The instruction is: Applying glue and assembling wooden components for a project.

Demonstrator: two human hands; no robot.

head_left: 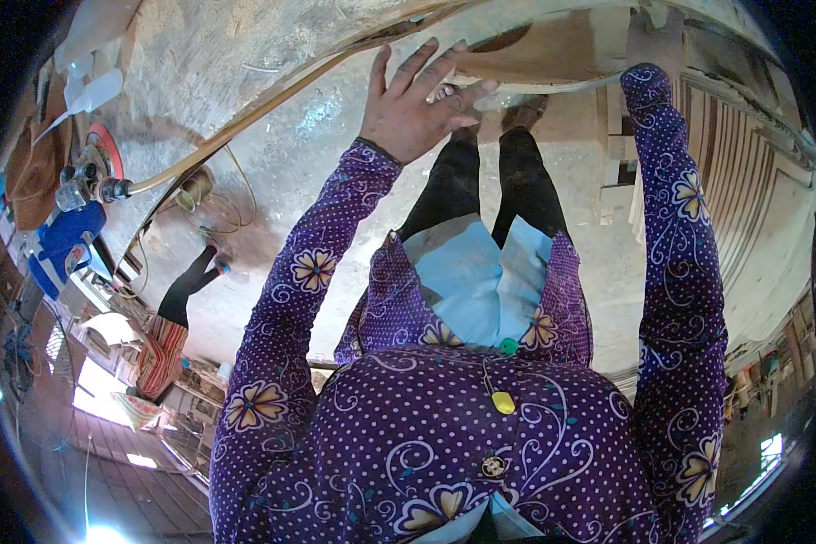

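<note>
Your left hand (417, 113) has its fingers spread by the brown wooden board (553, 59), top centre of the frame; your right hand (655, 38), upper right, is too dim to tell its fingers. The board looks stiff and fairly heavy, best held by opposite edges.

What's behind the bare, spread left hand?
Around the left hand, mottled grey floor and part of a brown, curved-edged panel show. Whatever lies directly behind the hand is covered and cannot be seen.
</note>
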